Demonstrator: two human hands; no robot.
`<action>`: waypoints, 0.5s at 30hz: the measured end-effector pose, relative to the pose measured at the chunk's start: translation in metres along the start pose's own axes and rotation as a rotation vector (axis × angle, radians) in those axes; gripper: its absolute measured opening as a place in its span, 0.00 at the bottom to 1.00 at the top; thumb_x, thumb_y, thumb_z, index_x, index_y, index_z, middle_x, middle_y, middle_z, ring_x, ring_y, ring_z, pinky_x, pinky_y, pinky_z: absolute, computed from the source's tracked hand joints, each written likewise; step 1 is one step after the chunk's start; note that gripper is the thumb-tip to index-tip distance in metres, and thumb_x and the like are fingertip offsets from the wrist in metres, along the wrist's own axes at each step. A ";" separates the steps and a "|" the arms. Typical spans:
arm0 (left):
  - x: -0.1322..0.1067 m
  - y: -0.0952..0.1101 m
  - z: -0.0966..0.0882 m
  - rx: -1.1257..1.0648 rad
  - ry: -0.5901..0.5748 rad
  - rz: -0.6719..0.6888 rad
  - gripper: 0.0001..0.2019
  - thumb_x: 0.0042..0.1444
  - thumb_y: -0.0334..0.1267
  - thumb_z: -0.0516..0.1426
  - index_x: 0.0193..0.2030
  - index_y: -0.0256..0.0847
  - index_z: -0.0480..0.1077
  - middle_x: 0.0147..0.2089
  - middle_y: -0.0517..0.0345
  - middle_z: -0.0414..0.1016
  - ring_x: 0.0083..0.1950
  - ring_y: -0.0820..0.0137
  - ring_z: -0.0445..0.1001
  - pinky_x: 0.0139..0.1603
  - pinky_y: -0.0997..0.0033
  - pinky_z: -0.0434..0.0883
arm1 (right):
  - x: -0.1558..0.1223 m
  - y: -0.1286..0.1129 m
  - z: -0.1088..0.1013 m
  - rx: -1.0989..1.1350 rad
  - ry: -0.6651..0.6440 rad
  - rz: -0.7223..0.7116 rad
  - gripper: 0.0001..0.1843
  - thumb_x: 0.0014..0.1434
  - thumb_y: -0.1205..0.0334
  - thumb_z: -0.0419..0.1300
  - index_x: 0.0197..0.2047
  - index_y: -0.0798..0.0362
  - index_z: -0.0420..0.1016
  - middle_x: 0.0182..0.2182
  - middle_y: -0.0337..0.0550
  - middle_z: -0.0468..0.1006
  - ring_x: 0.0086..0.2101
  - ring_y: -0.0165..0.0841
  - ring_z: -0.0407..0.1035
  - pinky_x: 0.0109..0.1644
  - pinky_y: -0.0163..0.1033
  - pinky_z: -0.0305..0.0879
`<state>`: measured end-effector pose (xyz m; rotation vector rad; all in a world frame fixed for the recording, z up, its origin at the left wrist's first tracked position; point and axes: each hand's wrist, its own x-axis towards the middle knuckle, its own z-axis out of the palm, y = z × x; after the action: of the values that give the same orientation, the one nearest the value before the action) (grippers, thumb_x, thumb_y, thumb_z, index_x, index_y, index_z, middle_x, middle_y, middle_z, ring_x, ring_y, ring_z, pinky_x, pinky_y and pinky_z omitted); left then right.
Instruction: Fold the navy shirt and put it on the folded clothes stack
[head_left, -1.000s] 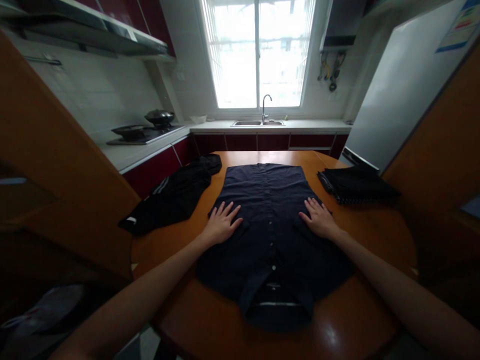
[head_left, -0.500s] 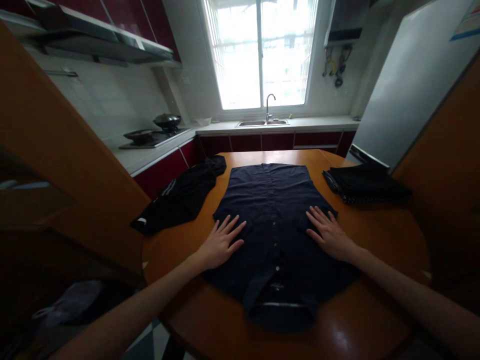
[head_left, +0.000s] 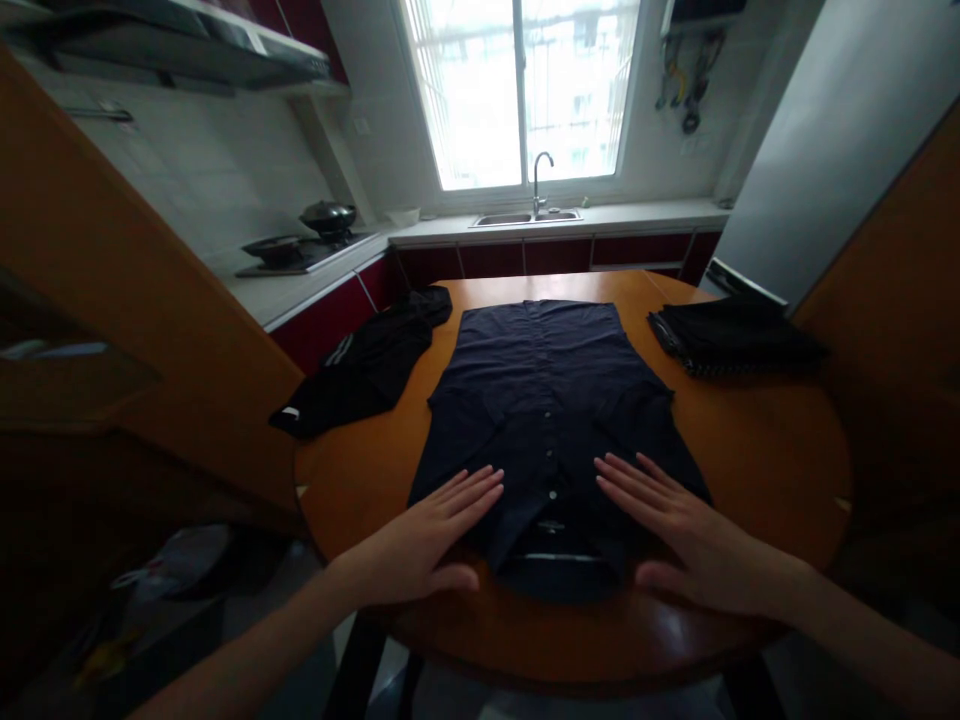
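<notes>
A dark navy button-up shirt (head_left: 547, 390) lies flat, front up, on a round wooden table (head_left: 757, 470), its collar at the near edge. My left hand (head_left: 420, 540) rests flat with fingers stretched out on the shirt's near left part, beside the collar. My right hand (head_left: 690, 530) lies the same way on the near right part, fingers spread and empty. Both hands frame the collar and button line.
A crumpled black garment (head_left: 360, 365) lies at the table's left edge. A folded dark stack (head_left: 735, 335) sits at the far right. Behind are a counter with a sink (head_left: 525, 217), a stove with pans (head_left: 300, 245), and a grey fridge (head_left: 810, 170).
Both hands have slid along the shirt from its middle toward me, ending beside the collar. The view has tilted downward.
</notes>
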<state>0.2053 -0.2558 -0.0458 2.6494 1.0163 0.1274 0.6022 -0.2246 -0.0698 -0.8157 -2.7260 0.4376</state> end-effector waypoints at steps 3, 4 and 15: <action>0.012 0.016 0.004 -0.057 -0.015 0.120 0.47 0.61 0.51 0.61 0.77 0.48 0.37 0.76 0.49 0.47 0.76 0.57 0.49 0.74 0.52 0.52 | 0.011 -0.017 0.007 0.073 -0.076 -0.140 0.49 0.61 0.52 0.64 0.76 0.48 0.42 0.72 0.50 0.51 0.70 0.44 0.46 0.74 0.57 0.40; 0.015 0.018 0.007 -0.058 -0.003 0.137 0.44 0.63 0.49 0.60 0.77 0.48 0.38 0.76 0.49 0.48 0.75 0.57 0.51 0.74 0.53 0.54 | 0.014 -0.019 0.011 0.085 -0.070 -0.157 0.46 0.62 0.56 0.63 0.75 0.48 0.44 0.71 0.51 0.53 0.69 0.43 0.48 0.74 0.55 0.42; 0.020 0.017 0.020 -0.069 0.093 0.154 0.34 0.66 0.40 0.56 0.75 0.46 0.49 0.73 0.50 0.56 0.73 0.59 0.57 0.72 0.54 0.59 | 0.018 -0.022 0.015 -0.034 0.029 -0.273 0.38 0.63 0.66 0.58 0.74 0.47 0.51 0.70 0.48 0.55 0.70 0.42 0.46 0.74 0.59 0.37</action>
<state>0.2345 -0.2593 -0.0597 2.6776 0.8181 0.3154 0.5722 -0.2352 -0.0729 -0.4431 -2.7687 0.3184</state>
